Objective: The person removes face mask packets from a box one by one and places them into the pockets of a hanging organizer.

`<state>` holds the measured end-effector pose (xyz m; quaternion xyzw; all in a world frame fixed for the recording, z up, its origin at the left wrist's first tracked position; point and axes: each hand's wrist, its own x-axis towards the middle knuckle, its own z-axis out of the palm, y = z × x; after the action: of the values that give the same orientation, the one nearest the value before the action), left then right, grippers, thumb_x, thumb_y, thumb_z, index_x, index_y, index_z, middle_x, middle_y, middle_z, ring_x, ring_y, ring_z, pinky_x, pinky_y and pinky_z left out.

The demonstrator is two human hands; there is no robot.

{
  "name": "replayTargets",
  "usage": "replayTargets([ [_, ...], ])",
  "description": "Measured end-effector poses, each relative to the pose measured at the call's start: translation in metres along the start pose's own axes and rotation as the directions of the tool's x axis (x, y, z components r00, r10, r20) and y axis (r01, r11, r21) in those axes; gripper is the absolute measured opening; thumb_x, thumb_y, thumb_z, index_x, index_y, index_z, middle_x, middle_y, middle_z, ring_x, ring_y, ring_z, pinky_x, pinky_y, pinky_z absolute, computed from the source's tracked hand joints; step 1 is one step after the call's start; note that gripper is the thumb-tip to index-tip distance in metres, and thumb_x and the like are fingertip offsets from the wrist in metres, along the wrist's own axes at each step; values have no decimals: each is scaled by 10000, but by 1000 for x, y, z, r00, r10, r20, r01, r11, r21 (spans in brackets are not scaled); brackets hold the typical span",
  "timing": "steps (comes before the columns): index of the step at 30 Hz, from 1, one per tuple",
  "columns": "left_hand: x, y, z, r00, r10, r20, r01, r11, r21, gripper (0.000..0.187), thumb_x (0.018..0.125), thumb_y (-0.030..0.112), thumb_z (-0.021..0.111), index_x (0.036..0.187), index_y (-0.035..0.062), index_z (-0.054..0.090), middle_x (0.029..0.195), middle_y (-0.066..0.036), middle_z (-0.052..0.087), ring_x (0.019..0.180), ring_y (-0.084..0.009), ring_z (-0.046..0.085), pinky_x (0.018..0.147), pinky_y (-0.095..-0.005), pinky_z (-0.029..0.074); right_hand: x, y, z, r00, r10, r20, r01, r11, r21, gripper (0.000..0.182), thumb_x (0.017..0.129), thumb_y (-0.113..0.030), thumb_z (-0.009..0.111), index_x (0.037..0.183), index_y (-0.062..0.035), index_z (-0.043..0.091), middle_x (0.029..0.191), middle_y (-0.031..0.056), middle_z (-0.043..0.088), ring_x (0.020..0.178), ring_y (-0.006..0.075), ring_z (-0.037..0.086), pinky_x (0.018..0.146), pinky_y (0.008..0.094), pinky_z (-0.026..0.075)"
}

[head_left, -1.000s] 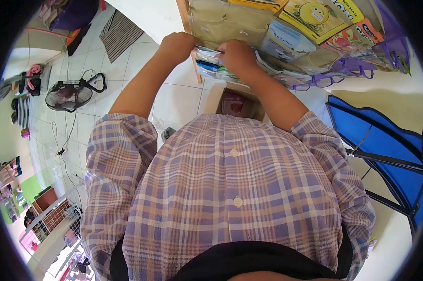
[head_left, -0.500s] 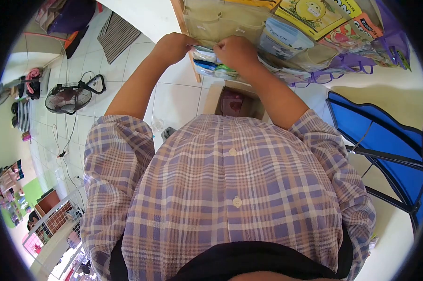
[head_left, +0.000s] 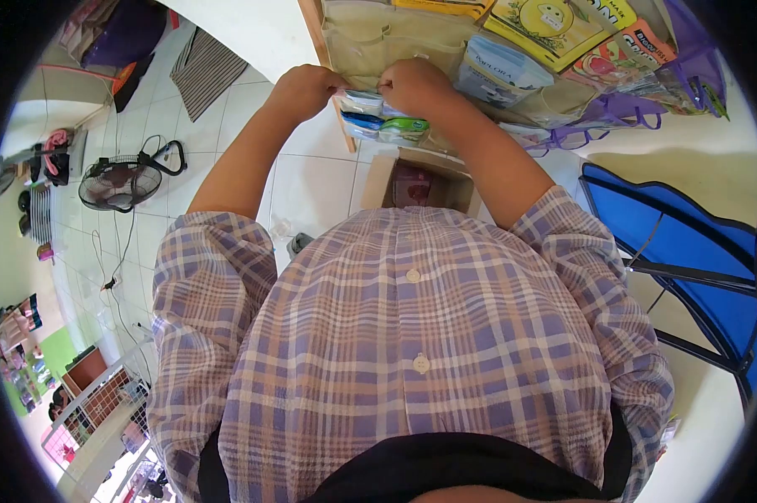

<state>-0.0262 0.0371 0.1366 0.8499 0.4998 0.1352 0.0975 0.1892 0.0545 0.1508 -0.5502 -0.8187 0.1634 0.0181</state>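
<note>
A beige pocket organiser (head_left: 425, 52) with purple edging carries the packets, its pockets set in rows beside a wooden post (head_left: 313, 33). Some upper pockets sag flat; others hold a yellow lemon-printed packet (head_left: 554, 29), an orange packet (head_left: 628, 52) and pale blue packets (head_left: 504, 69). At the near end, a blue packet (head_left: 362, 124) and a green packet (head_left: 404, 125) sit low, side by side. Below is a floor (head_left: 316, 178) of white tiles, bearing an open cardboard box (head_left: 378, 180), a black fan (head_left: 119, 183), a striped mat (head_left: 207, 75) and a trailing cable (head_left: 127, 251).
</note>
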Motion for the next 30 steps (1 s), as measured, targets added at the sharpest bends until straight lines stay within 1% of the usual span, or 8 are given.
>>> replayTargets([
  [3, 0, 1, -1, 1000, -23, -7, 23, 1000, -11, 189, 824, 164, 578, 921, 168, 741, 852, -74, 701, 797, -281, 652, 710, -388, 514, -8, -3, -5, 996, -91, 16, 91, 996, 21, 207, 792, -233, 612, 946, -168, 735, 917, 92, 698, 832, 305, 656, 771, 408, 522],
  [6, 1, 1, -2, 999, -36, 35, 36, 999, -1, 168, 824, 109, 638, 958, 141, 733, 866, -111, 697, 788, -296, 653, 726, -376, 527, -9, -8, -3, 997, -76, 24, 76, 997, 5, 218, 782, -211, 611, 955, -152, 730, 937, 105, 696, 861, 302, 660, 770, 414, 525],
  [8, -1, 2, 0, 1000, -16, 16, 17, 1000, -14, 162, 823, 106, 639, 953, 137, 733, 860, -107, 698, 778, -290, 655, 720, -373, 527, -16, -26, -16, 998, 41, 50, -32, 987, -156, 216, 767, -126, 598, 925, -65, 732, 940, 161, 697, 923, 306, 674, 782, 424, 535],
  [11, -3, 4, 0, 1000, -27, 6, 27, 998, -49, 149, 823, 107, 644, 942, 123, 733, 847, -100, 701, 754, -278, 658, 706, -367, 526, -19, -40, -28, 994, 54, 99, -37, 985, -171, 228, 764, -113, 593, 937, -48, 726, 968, 171, 694, 927, 312, 675, 775, 425, 536],
  [15, -4, 4, 1, 995, -93, -23, 89, 986, -138, 133, 829, 126, 650, 931, 111, 734, 833, -96, 702, 722, -270, 655, 685, -365, 523, -13, -42, -29, 987, 88, 135, -72, 990, -117, 241, 760, -150, 613, 942, -32, 718, 974, 183, 690, 922, 333, 671, 775, 425, 538],
  [19, -6, 9, 0, 995, -93, -25, 89, 988, -129, 131, 830, 144, 656, 932, 127, 737, 836, -99, 700, 731, -276, 653, 694, -369, 521, -14, -39, -28, 991, 92, 93, -80, 989, -128, 237, 771, -118, 597, 959, -40, 718, 994, 173, 690, 936, 328, 671, 784, 424, 537],
  [27, -4, 13, 2, 990, -139, -38, 136, 987, -89, 132, 826, 187, 669, 930, 153, 741, 854, -94, 699, 771, -288, 651, 717, -381, 517, -9, -39, -34, 981, 131, 145, -112, 985, -133, 243, 786, -90, 577, 980, -37, 714, 1014, 178, 687, 963, 324, 667, 810, 420, 531],
  [30, -4, 8, 3, 990, -138, -30, 136, 989, -61, 152, 849, 206, 612, 939, 196, 734, 872, -65, 702, 800, -277, 655, 723, -385, 525, -3, -33, -24, 991, 60, 116, -45, 990, -130, 239, 787, -84, 574, 971, -16, 709, 1000, 198, 683, 952, 333, 667, 799, 418, 533],
])
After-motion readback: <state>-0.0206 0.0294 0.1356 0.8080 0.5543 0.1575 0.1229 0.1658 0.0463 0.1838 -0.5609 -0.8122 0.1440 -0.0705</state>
